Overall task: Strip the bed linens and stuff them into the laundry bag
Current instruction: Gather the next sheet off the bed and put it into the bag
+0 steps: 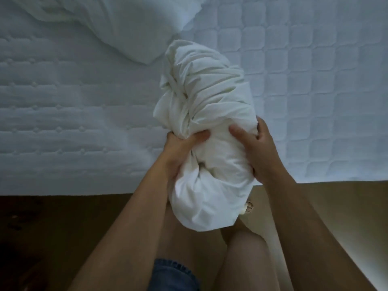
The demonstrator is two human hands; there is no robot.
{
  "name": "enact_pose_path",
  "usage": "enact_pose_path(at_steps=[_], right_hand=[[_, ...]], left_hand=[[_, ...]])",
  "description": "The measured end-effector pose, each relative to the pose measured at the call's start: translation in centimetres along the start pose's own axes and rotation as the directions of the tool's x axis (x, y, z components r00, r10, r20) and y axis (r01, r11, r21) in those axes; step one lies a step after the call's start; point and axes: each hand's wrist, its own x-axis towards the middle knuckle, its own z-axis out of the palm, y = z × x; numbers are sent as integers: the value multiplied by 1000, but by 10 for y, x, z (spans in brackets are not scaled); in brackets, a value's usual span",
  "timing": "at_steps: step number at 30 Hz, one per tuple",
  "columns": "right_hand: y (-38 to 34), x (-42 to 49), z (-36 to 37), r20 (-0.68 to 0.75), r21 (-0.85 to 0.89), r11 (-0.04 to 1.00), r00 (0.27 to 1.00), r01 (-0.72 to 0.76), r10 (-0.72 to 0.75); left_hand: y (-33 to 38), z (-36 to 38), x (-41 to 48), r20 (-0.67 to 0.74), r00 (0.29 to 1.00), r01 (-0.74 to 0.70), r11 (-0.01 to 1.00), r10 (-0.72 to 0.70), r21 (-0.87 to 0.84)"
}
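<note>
Bare knees and denim shorts at frame bottom. Left hand and right hand both clamped on white linen bundle, held above bare mattress edge. Pillow lies on mattress behind.

A bare quilted mattress fills the upper two thirds of the frame, stitched in squares on the right and in long rows on the left. Below its edge, dark brown floor spans the lower left; the lower right is paler tan. Light is dim and bluish.
</note>
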Motion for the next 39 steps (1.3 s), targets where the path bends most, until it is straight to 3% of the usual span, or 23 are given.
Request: enact_pose_path(at_steps=[4, 9, 13, 19, 23, 26, 29, 39], right_hand=[[-8, -56, -88, -132, 9, 998, 990, 55, -53], [-4, -156, -224, -373, 119, 984, 924, 134, -81], [16, -240, -313, -617, 241, 934, 785, 262, -61], [60, -341, -396, -843, 405, 766, 529, 499, 100], [84, -384, -446, -897, 429, 649, 384, 629, 220], [100, -406, -484, -903, 430, 606, 316, 669, 292], [113, -422, -523, -908, 409, 595, 242, 691, 343], [135, -426, -693, -841, 402, 455, 124, 795, 526]], left_hand=[[-13, 84, -53, 66, 996, -68, 995, 63, 75], [-31, 214, -150, 293, 949, -204, 935, 117, 289], [-47, 310, -222, 525, 848, -339, 839, 76, 426], [-77, 436, -318, 773, 629, -567, 629, -87, 532], [-112, 512, -363, 853, 488, -692, 512, -187, 508], [-146, 565, -386, 877, 441, -771, 418, -192, 480], [-181, 614, -396, 872, 413, -779, 394, -262, 488], [-257, 823, -437, 807, 301, -804, 320, -507, 501]])
